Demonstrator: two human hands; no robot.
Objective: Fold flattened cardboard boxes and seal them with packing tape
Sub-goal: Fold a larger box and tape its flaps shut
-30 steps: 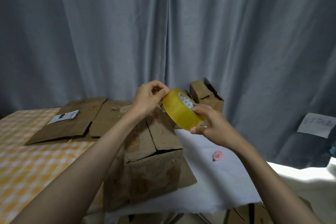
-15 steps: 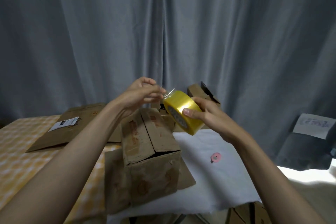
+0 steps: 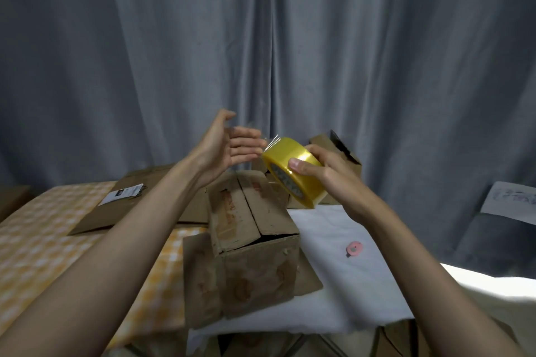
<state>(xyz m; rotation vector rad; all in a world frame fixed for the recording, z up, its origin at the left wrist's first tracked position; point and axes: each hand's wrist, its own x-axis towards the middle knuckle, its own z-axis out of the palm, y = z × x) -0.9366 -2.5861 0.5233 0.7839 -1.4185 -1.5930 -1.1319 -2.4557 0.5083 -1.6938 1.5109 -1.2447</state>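
— While the brown, stained cardboard box (image 3: 255, 243) stands folded up on the white cloth (image 3: 333, 278), would you say much of the job is behind us?

— Part of it, I'd judge. That box has its shape and its two top flaps are laid down to meet along the middle, but I see no tape over the seam, so the sealing is not yet done. The near end of the flaps gapes a little, too.

— And the tape?

— The yellow-tinted roll of clear packing tape (image 3: 293, 171) is held up in the air, above the far end of the box and apart from it. The right hand (image 3: 327, 180) has it, thumb pressed on the outer face and fingers wrapped round the far side.

— What about the left hand (image 3: 223, 151)?

— It is spread open just beside the roll, palm turned towards it, fingers loosely extended. A thin, glinting strip of tape leaves the roll's upper edge right at those fingertips (whether they pinch it or merely touch it, I cannot tell; it is too fine to read).

— So what is left?

— By my reckoning: draw out a length, lay it along the seam, cut it. Then more boxes. Flattened brown cardboard sheets (image 3: 150, 203) lie behind on the yellow checked tablecloth (image 3: 43, 243), not yet folded, and another brown cardboard box (image 3: 339, 151) sits by the grey curtain (image 3: 261, 38) with a flap open.

— That small pink round thing (image 3: 354, 248) on the cloth?

— Possibly a cutter; too small to say.
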